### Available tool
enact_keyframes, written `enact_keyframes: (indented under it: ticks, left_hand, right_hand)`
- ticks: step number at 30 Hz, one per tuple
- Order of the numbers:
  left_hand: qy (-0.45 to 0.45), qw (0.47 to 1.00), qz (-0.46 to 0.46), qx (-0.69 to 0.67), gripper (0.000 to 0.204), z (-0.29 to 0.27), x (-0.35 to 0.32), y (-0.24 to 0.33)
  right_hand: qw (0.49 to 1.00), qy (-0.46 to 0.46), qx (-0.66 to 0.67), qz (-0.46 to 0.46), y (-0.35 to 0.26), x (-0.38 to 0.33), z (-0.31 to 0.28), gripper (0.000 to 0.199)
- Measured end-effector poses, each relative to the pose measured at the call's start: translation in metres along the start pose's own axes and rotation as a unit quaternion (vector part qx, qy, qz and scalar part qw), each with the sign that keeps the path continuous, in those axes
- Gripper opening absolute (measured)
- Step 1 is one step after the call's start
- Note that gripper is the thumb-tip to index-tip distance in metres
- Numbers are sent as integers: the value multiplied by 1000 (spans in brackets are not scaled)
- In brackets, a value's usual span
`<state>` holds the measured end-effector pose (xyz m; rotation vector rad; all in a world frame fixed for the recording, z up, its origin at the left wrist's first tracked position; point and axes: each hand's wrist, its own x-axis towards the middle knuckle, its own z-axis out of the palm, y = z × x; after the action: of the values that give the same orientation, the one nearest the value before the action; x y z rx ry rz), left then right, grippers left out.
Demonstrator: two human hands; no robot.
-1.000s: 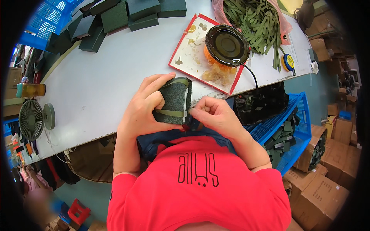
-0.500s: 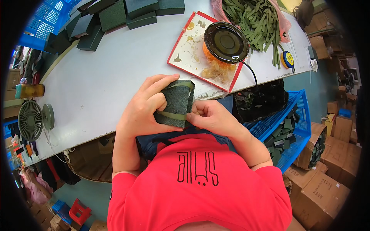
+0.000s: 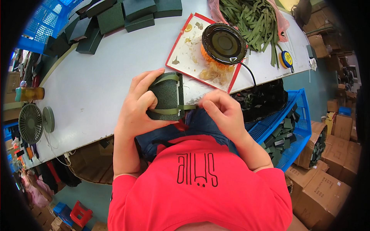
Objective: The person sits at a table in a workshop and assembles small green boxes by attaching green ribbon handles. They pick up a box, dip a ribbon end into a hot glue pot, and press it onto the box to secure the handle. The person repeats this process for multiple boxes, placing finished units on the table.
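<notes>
My left hand grips a small dark green textured box at the table's near edge, thumb below and fingers over its top. Two olive green ribbons cross the box, one near its top and one near its bottom. The lower ribbon stretches out past the box's right side. My right hand pinches the end of that ribbon between thumb and fingers, a short way right of the box. Beyond the hands, a round glue pot with a black rim and dark glossy contents stands on a red-edged white board.
Several dark green boxes are piled at the table's far left. A heap of cut olive ribbons lies in a pink bag at the far right. A small fan stands at left. At right, a blue crate holds green pieces near cardboard boxes.
My right hand has moved right, away from the box, drawing the lower ribbon's end out sideways. My left hand and the box have shifted slightly left and up.
</notes>
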<state>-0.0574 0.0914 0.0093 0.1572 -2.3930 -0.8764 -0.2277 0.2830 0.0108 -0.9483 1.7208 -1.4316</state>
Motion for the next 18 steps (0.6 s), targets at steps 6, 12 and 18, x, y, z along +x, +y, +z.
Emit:
enact_keyframes:
  ticks: [6,12,18]
  left_hand:
    - [31,999,24,-19,63,9,6,2]
    - [13,1000,10,-24,70,9,-1,3]
    - [13,999,-34,-11,63,-3,-13,0]
  right_hand:
    - [908,-237,232,255,11,-12,12,31]
    - [887,-3,431,163,39,-19,25,24]
    - [874,93,459,129,37,-11,-6,35]
